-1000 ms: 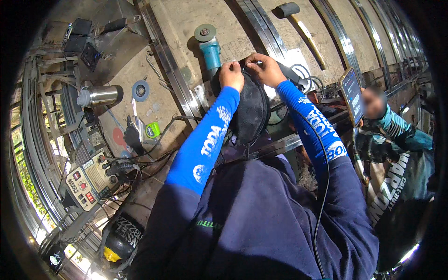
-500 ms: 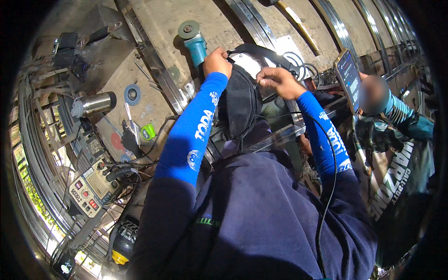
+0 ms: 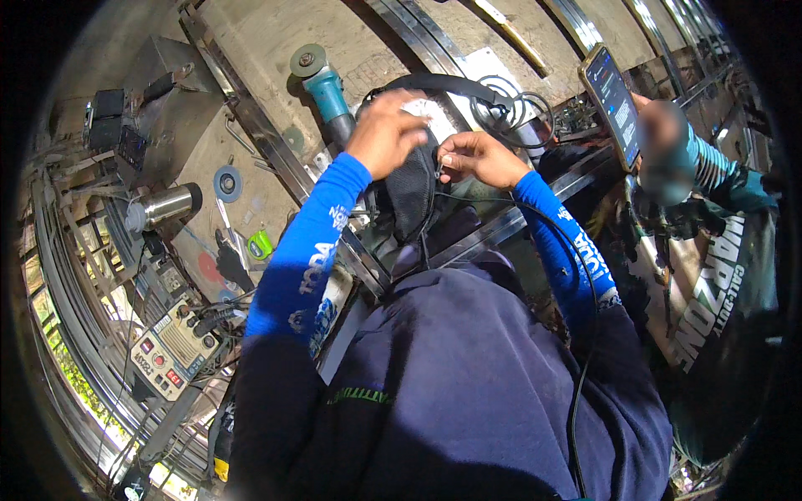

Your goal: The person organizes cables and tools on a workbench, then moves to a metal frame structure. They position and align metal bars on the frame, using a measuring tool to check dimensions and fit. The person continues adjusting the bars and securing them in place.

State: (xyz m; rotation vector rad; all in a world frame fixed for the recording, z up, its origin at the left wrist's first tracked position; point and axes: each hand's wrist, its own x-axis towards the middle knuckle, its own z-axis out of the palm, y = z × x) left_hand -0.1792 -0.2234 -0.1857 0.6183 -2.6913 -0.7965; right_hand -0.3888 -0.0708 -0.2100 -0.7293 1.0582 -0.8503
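A black fabric waist bag [image 3: 407, 200] with a strap lies in front of me, across the metal tubes near my body. My right hand [image 3: 484, 160] pinches at the bag's right edge, where a zipper seems to run; the small piece between thumb and fingertips is mostly hidden. Over the bag's upper left side is my left hand [image 3: 388, 134], its fingers apart and slightly blurred, holding nothing that I can see. Just beyond that hand, a teal angle grinder [image 3: 327, 93] rests on the bench with its disc pointing away.
At right, another person's hand [image 3: 660, 138] holds up a phone [image 3: 614, 104]. Steel tubes [image 3: 418, 37] cross the bench. A coiled cable [image 3: 522, 108] lies beyond my right hand. Leftward are a steel flask [image 3: 167, 206], a flap disc [image 3: 227, 183], a green tape measure [image 3: 260, 245] and a welding machine [image 3: 174, 351].
My left hand has come off the bag's top edge, its fingers now spread over the bag. My right hand has moved left and down to pinch the bag's edge. The whole view has shifted slightly.
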